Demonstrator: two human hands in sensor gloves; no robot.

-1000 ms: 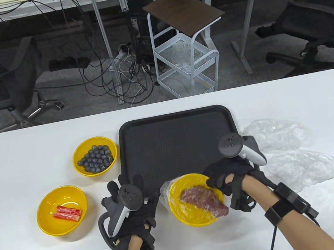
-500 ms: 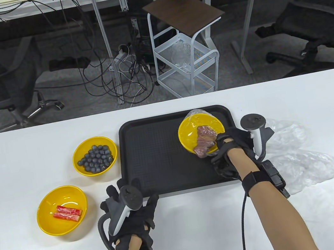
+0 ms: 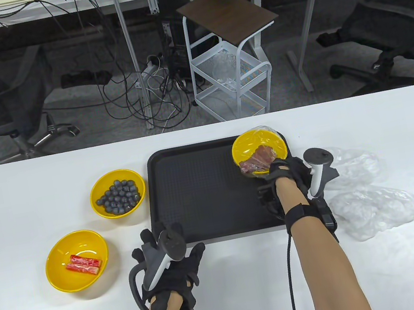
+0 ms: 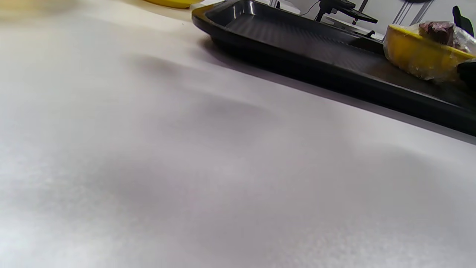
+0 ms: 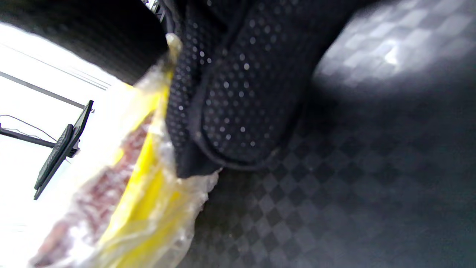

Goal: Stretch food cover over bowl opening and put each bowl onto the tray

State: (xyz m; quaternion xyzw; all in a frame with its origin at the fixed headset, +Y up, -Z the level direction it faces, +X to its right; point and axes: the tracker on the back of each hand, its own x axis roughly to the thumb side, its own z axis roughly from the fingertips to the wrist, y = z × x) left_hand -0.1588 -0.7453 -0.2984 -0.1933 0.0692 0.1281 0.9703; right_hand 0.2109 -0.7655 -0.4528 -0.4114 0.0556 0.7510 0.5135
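A yellow bowl of meat (image 3: 256, 148), wrapped in a clear food cover, sits tilted at the far right corner of the black tray (image 3: 198, 196). My right hand (image 3: 280, 174) grips its near rim; in the right wrist view my gloved fingers (image 5: 230, 104) press on the wrapped bowl (image 5: 137, 193) just above the tray floor (image 5: 353, 186). The left wrist view shows the same bowl (image 4: 420, 56) on the tray (image 4: 297, 41). My left hand (image 3: 169, 257) lies flat with spread fingers on the table near the tray's front edge. Uncovered yellow bowls hold dark balls (image 3: 117, 193) and red sticks (image 3: 76, 260).
Two crumpled clear food covers (image 3: 357, 166) (image 3: 376, 209) lie on the white table to the right of the tray. Both uncovered bowls stand left of the tray. Beyond the table's far edge are a white wire cart (image 3: 233, 78), cables and office chairs.
My right hand carried the covered meat bowl from the table in front of the tray up to the tray's far right corner. My left hand slid slightly back and right.
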